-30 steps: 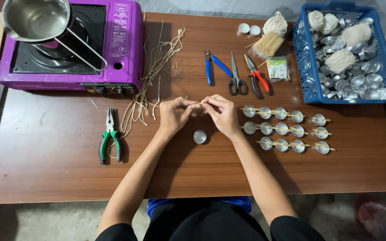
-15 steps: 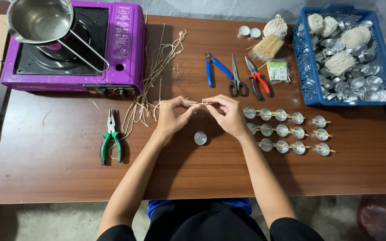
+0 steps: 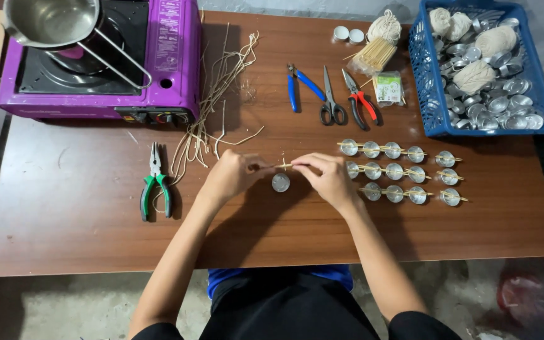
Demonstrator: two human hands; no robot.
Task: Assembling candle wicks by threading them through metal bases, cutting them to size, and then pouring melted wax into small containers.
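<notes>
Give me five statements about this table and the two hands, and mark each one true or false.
1. Both hands, left hand and right hand, pinch a thin stick above a small metal cup. True.
2. The green-handled pliers lie in the blue basket. False: they lie on the table, left of the hands.
3. A metal pot sits on the purple stove. True.
4. The scissors are in the right hand. False: they lie on the table between two other tools.
5. The rows of filled cups lie left of the hands. False: they lie to the right.
</notes>
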